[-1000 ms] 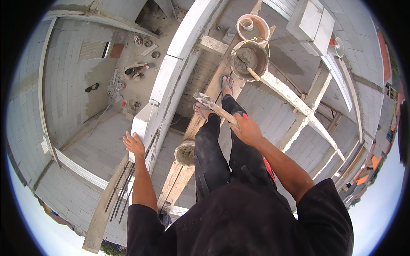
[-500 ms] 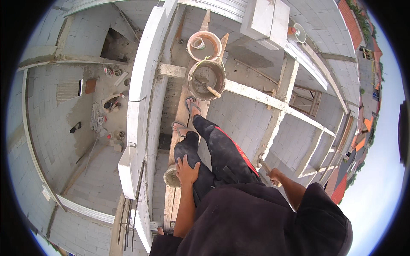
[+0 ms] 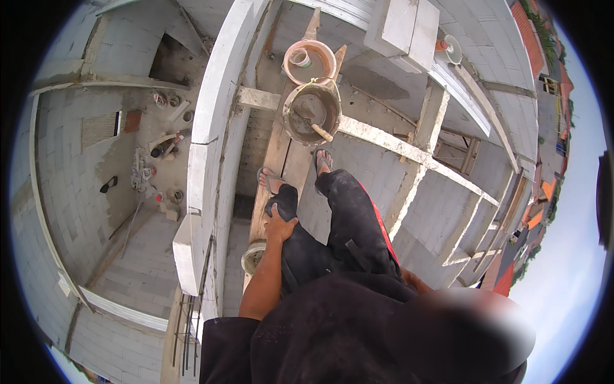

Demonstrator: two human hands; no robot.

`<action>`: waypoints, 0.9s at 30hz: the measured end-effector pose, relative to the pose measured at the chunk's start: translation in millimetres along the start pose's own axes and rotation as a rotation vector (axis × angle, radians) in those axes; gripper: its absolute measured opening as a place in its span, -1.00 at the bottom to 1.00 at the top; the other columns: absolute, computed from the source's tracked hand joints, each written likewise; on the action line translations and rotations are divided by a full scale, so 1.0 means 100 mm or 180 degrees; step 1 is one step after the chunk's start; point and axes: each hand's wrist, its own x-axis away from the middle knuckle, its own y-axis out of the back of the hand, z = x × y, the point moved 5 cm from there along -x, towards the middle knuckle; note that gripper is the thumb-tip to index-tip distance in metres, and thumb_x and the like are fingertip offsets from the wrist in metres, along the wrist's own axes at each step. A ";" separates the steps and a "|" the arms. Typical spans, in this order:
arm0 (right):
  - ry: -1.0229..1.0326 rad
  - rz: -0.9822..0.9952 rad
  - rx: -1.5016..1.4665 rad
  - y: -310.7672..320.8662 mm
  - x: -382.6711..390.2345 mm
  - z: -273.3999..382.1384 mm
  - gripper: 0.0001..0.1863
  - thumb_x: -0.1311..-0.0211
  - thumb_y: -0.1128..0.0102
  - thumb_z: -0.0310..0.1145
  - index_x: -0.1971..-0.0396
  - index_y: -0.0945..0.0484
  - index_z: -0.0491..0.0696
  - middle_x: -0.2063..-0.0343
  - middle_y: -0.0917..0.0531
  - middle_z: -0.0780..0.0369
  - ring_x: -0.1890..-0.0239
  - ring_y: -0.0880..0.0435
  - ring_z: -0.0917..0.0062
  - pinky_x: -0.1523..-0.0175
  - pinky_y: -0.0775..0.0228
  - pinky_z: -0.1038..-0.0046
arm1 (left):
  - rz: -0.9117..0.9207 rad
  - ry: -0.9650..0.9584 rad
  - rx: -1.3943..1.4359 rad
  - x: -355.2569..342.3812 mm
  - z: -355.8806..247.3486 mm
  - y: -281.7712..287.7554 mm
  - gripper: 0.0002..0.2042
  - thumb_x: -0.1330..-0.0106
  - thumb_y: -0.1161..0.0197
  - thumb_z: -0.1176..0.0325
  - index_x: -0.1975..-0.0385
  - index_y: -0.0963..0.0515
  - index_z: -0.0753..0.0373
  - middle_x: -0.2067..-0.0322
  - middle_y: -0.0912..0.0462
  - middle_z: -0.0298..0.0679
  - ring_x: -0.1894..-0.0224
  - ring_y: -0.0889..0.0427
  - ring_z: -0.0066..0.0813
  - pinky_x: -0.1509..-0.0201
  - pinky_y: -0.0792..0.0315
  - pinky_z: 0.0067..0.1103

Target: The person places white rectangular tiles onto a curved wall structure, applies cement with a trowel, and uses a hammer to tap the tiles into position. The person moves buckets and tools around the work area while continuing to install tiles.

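My left hand (image 3: pixel 279 225) rests on my left knee over the black trousers (image 3: pixel 306 253), thumb and fingers apart, holding no tool. My right hand is hidden behind my body; only a bit of the right forearm (image 3: pixel 414 281) shows. Beyond my feet stands a bucket (image 3: pixel 334 114) with grey mortar (image 3: pixel 306 110) in it. A wooden handle (image 3: pixel 322 132) sticks out over its near rim. Behind the bucket is a pinkish basin (image 3: pixel 329 59) holding a small white cup (image 3: pixel 299 59). Beside my left forearm is another bucket (image 3: pixel 252 257), partly covered by the arm.
My left sandalled foot (image 3: pixel 272 182) is on narrow wooden planks (image 3: pixel 295 165) high above the floor; the right foot (image 3: pixel 323 161) is at their right edge. A pale block wall (image 3: pixel 208 118) runs along the left. Concrete beams (image 3: pixel 390 150) cross at right. Stacked blocks (image 3: pixel 403 32) stand at far right.
My right foot has moved to the right and the knees are further apart. My left hand has shifted with the knee. The right hand, earlier holding a wooden-handled tool, has gone out of sight.
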 end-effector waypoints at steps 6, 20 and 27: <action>0.0555 -0.0559 0.0634 0.72 -0.21 -0.35 -0.49 -0.33 -0.28 -0.09 0.04 -0.70 -0.29 0.22 -0.77 -0.03 0.12 -0.76 0.19 0.03 -0.58 0.16 | -0.0421 0.0021 0.0073 -0.31 -0.49 0.40 0.03 -0.15 -0.48 -0.13 -0.58 -0.05 -0.01 -0.51 -0.08 0.22 -0.45 -0.29 0.28 -0.44 -0.34 -0.08; -0.0588 -0.2491 -0.2666 4.88 -1.18 -0.11 -0.56 -0.46 -0.21 0.00 0.31 -0.47 -0.14 0.66 -0.46 0.25 0.70 -0.47 0.48 0.60 -0.36 0.31 | -0.1354 0.0449 0.0351 -1.12 -1.35 0.23 -0.35 -0.22 -0.43 0.05 -0.26 -0.52 0.28 -0.15 -0.59 0.14 -0.21 -0.57 0.20 -0.31 -0.44 -0.11; 0.0398 -0.3997 -0.2009 8.39 -1.26 -0.05 -0.49 -0.52 -0.09 0.06 -0.05 -0.60 -0.13 0.67 -0.49 0.28 0.71 -0.49 0.54 0.60 -0.34 0.37 | -0.1547 0.0740 0.0231 -1.11 -1.65 -0.11 -0.43 -0.22 -0.44 0.11 -0.18 -0.57 0.29 -0.10 -0.64 0.13 -0.19 -0.59 0.18 -0.31 -0.44 -0.14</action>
